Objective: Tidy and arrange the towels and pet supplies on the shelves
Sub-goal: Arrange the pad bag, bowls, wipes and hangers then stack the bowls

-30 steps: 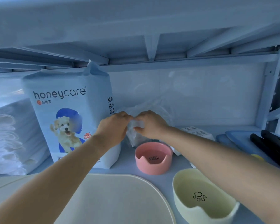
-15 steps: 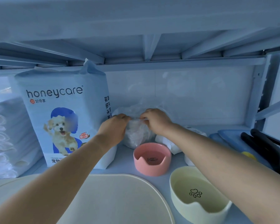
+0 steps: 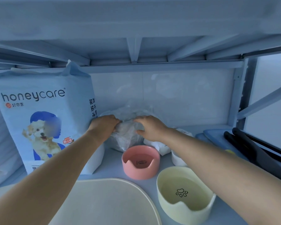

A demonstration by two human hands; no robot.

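Note:
A clear plastic bag (image 3: 126, 137) with pale contents sits at the back of the shelf, behind a pink pet bowl (image 3: 140, 161). My left hand (image 3: 104, 125) is closed on the bag's left top. My right hand (image 3: 150, 127) rests on the bag's right side with fingers spread over it. A tall honeycare pad pack (image 3: 39, 117) stands upright just left of the bag. A pale yellow bowl (image 3: 183, 194) with a paw print sits at the front right.
Stacked white towels (image 3: 0, 151) lie at the far left. A cream mat (image 3: 104, 203) covers the front of the shelf. White packets (image 3: 161, 146) lie right of the bag. Blue trays (image 3: 217, 138) and black tongs (image 3: 250, 146) occupy the right. The upper shelf hangs low overhead.
Both hands pushed the plastic bag down and back onto the shelf. My right hand went from pinching the bag's top to resting spread on its side.

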